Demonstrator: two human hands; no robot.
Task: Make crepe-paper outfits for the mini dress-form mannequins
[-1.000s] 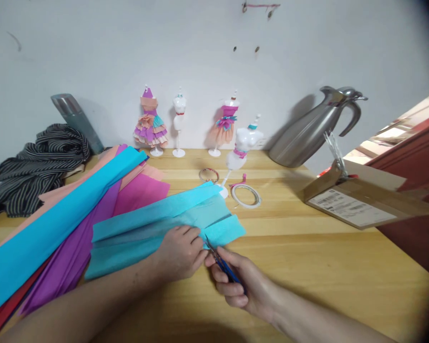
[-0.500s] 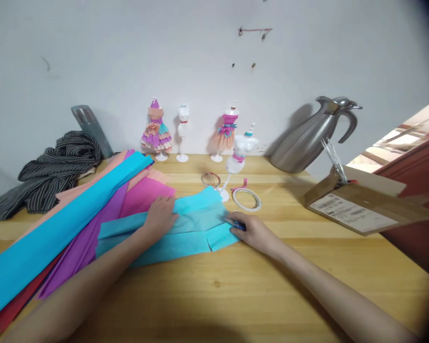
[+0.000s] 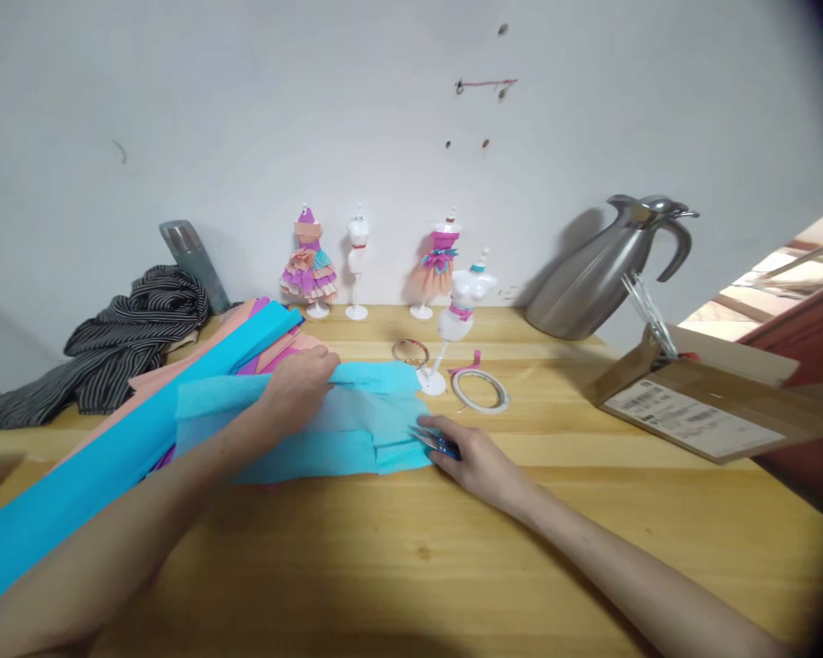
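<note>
A light-blue sheet of crepe paper, folded in places, lies across the wooden table in front of me. My left hand is closed at its upper edge, pinching the paper with bent fingers. At the sheet's right end, my right hand holds small scissors with blue handles. Their metal blades point left over the paper, close to a cut in its lower right part. Just beyond that end stands a white mini dress form with a pink band at its waist.
Crepe paper strips in bright blue and other colours pile up at left, by a striped cloth. Several small dress forms line the wall, one in a ruffled dress. A tape roll, steel jug and cardboard box sit rightward.
My left hand has lifted and shifted the light-blue paper slightly left and up. The scissors in my right hand have come a little left. A phone-like object shows at the left edge.
</note>
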